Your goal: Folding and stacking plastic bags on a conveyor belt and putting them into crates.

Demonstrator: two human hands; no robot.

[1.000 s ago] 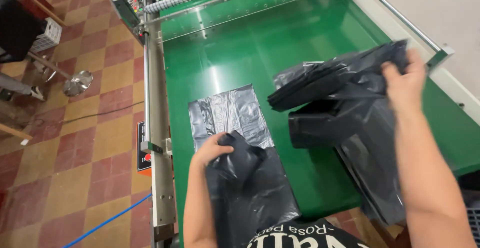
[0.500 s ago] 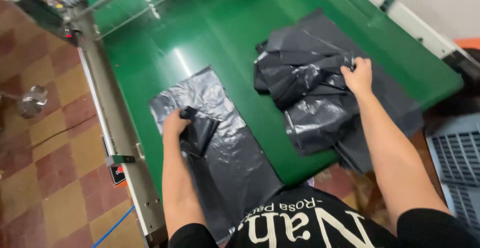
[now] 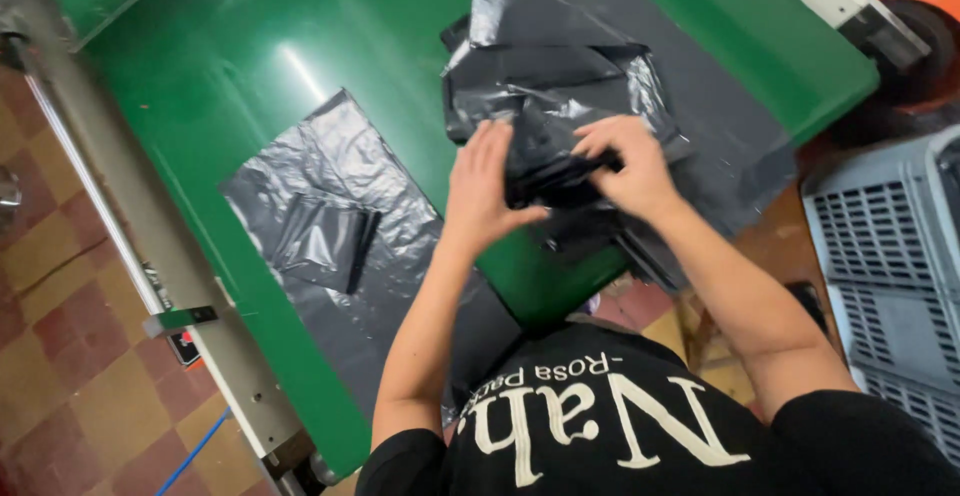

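Black folded bag (image 3: 548,161) gripped between both hands (image 3: 560,171), long axis left-right across table.

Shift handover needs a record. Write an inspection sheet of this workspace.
Surface: green table, glossy, metal side rail.
Job's things: black bag pile; folded black bag held above it.
Clutter: flat black bag at left, partly folded.
Hands: left hand and right hand both grip the folded black bag.
Cables: blue cable on floor.
Surroundings: checkered tile floor; grey plastic crate at right.
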